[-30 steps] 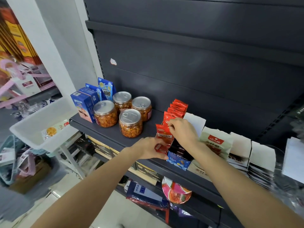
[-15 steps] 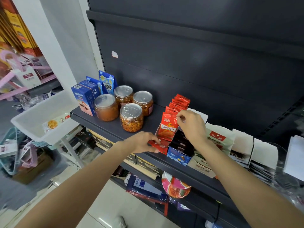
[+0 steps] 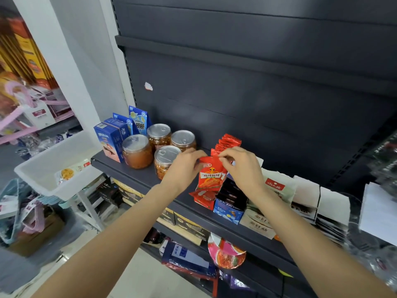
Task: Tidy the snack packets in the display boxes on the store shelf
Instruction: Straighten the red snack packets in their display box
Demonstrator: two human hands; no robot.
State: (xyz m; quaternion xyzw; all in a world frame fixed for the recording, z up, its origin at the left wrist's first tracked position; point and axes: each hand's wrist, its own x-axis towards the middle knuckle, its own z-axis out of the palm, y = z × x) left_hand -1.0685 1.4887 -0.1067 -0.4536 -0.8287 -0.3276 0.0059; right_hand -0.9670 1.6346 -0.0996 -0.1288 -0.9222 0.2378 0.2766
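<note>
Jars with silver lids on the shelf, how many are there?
4, clustered left of the red snack packets: back left jar, back right jar, front left jar, and front right jar, partly covered by the left hand. None seem hidden.

Bright, even light; wide-angle bending and blur at the edges.

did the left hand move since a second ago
Yes. The left hand has come up from the front of the red display box to the top edge of the red packet, nearer the jars.
</note>
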